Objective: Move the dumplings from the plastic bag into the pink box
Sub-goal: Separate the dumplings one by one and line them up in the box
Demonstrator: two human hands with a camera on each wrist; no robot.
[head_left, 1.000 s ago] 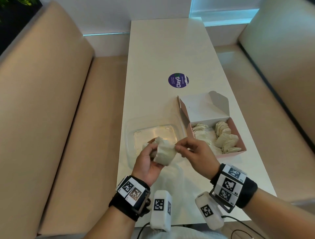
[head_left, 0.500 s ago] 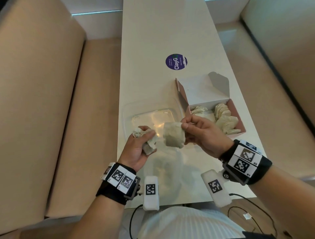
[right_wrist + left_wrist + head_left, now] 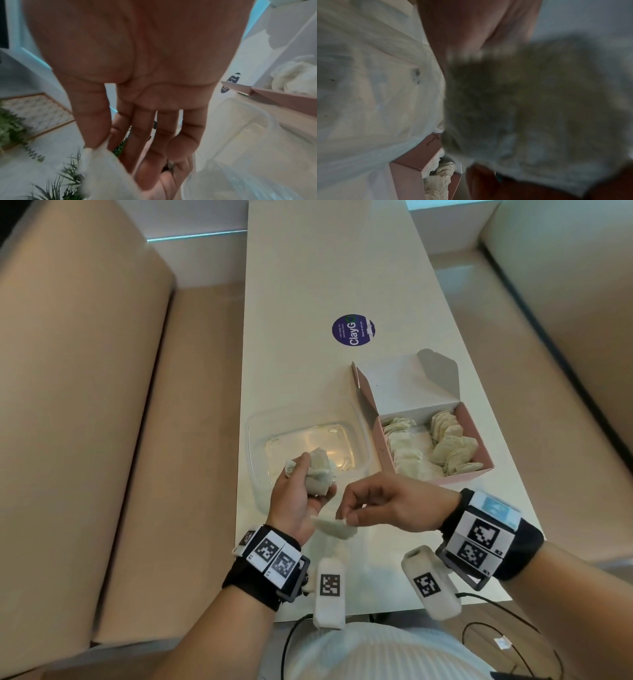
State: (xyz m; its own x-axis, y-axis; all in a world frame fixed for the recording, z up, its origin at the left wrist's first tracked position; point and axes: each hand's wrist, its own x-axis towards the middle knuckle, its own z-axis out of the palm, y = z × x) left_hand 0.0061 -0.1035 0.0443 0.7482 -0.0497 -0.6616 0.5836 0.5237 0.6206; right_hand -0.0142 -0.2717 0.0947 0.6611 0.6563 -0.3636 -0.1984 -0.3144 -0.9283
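Observation:
My left hand [image 3: 301, 481] grips a pale lump of dumplings [image 3: 320, 474] mixed with crumpled white plastic, above the near edge of a clear tub. The left wrist view shows this lump [image 3: 530, 101] only as a blur. My right hand [image 3: 346, 517] is just right of it and lower, thumb and forefinger pinching a thin white filmy piece [image 3: 334, 529] that looks like the plastic bag [image 3: 106, 173]. The pink box [image 3: 486, 446] stands open to the right, holding several dumplings [image 3: 448, 446] in two rows.
A clear plastic tub [image 3: 253, 440] with crumbs in it sits left of the box, under my left hand. A round purple sticker [image 3: 353, 330] lies farther up the white table [image 3: 325, 268]. Beige benches flank the table. Cables hang near the front edge.
Half a second ago my right hand held a beige dumpling beside the left hand. Now it is lower and nearer me, pinching the thin white piece, and the left hand's lump is bigger.

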